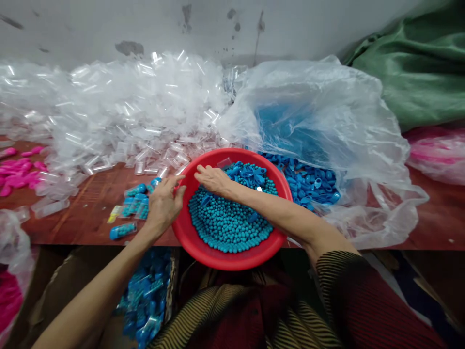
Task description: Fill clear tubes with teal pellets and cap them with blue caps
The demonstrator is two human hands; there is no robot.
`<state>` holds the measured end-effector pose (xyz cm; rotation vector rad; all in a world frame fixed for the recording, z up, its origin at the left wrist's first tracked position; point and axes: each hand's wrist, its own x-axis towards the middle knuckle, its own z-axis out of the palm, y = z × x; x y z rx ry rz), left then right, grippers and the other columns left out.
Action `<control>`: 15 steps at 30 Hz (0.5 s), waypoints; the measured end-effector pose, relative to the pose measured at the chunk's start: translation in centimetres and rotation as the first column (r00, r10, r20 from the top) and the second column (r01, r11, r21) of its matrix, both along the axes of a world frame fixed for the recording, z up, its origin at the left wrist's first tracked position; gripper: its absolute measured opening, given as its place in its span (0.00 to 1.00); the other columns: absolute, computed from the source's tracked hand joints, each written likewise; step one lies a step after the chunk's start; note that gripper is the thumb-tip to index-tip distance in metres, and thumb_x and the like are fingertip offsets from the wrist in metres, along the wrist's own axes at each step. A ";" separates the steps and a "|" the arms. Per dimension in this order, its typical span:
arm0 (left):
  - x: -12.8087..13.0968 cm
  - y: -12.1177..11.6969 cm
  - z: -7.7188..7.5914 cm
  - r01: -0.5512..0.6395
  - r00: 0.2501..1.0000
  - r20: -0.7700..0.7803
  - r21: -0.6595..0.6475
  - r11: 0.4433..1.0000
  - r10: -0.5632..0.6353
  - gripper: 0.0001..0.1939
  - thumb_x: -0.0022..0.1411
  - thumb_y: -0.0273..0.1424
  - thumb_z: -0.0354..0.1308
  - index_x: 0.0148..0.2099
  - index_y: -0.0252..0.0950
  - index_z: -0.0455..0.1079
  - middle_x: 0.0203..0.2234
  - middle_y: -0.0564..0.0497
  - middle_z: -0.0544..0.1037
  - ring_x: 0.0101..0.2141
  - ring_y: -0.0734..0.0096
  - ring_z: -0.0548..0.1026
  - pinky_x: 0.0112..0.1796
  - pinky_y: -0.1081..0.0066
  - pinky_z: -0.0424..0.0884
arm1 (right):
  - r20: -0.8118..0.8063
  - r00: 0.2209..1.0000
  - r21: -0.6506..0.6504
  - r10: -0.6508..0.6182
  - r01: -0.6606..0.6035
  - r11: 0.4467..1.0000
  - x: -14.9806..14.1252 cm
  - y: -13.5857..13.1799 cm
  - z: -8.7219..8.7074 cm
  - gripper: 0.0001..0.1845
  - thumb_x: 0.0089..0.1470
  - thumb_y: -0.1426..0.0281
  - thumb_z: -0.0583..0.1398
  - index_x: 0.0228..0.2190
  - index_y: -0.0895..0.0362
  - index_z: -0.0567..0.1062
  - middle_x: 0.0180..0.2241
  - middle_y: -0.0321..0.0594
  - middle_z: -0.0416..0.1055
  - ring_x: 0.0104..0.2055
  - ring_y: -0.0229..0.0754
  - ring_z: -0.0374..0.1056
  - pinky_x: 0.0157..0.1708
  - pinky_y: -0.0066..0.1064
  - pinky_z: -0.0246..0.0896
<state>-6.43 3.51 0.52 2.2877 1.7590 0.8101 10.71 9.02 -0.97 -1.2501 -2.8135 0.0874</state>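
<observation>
A red basin (189, 235) sits at the table's front edge, full of small teal beads (227, 223) with blue caps (250, 173) heaped at its far side. My right hand (214, 180) reaches across the basin's left part, fingers curled downward over the beads; what they pinch is hidden. My left hand (164, 202) hovers at the basin's left rim, fingers bent around something small I cannot make out. Several filled blue tubes (135, 203) lie on the table just left of that hand.
A big heap of clear plastic tubes (119, 111) covers the back left. A clear bag of blue caps (312, 182) lies right of the basin. Pink parts (20, 169) at far left, a pink bag (438, 150) at right, green cloth (417, 68), a box of filled tubes (147, 300) below.
</observation>
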 end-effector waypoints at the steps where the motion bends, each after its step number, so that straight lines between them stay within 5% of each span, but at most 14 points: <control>1: 0.4 -0.1 0.0 0.026 0.999 0.025 -0.016 1.000 -0.025 0.17 0.61 0.34 0.48 0.49 0.34 0.69 0.37 0.45 0.75 0.36 0.63 0.72 0.41 0.65 0.67 | 0.022 1.000 -0.019 0.012 -0.012 1.000 -0.2 0.4 -0.3 0.17 0.61 0.75 0.44 0.44 0.58 0.69 0.48 0.51 0.64 0.41 0.47 0.65 0.31 0.34 0.61; 6: 2.1 -0.3 0.0 0.053 0.985 0.166 -0.105 0.993 -0.035 0.17 0.59 0.33 0.50 0.50 0.34 0.67 0.31 0.48 0.74 0.30 0.67 0.71 0.36 0.68 0.66 | -0.140 0.981 -0.127 -0.131 0.113 0.985 2.0 0.9 -0.1 0.11 0.60 0.72 0.49 0.42 0.59 0.69 0.43 0.47 0.66 0.38 0.42 0.66 0.33 0.32 0.60; 10: 3.7 -0.1 -0.3 0.030 0.904 0.414 -0.317 0.948 0.110 0.20 0.55 0.35 0.56 0.49 0.34 0.64 0.26 0.52 0.72 0.24 0.71 0.70 0.27 0.71 0.65 | -0.487 0.785 -0.340 -0.384 0.235 0.911 4.3 -0.3 0.8 0.09 0.55 0.73 0.56 0.40 0.61 0.70 0.35 0.42 0.69 0.36 0.40 0.67 0.36 0.31 0.62; 12: 4.6 0.0 -0.4 0.098 0.769 0.590 -0.490 0.866 0.246 0.22 0.54 0.36 0.57 0.50 0.33 0.61 0.26 0.52 0.72 0.21 0.73 0.70 0.23 0.73 0.64 | -0.563 0.621 -0.589 -0.545 0.161 0.792 5.0 -1.4 0.8 0.08 0.55 0.72 0.56 0.38 0.61 0.69 0.25 0.34 0.67 0.25 0.35 0.65 0.27 0.29 0.64; 15: 5.5 0.1 -0.3 0.224 0.518 0.753 -0.577 0.785 0.406 0.20 0.54 0.37 0.56 0.47 0.33 0.60 0.24 0.54 0.71 0.18 0.78 0.68 0.19 0.77 0.60 | -0.510 0.419 -0.842 -0.751 -0.064 0.536 5.7 -3.3 0.5 0.06 0.55 0.71 0.55 0.35 0.60 0.68 0.14 0.25 0.57 0.13 0.30 0.54 0.15 0.24 0.59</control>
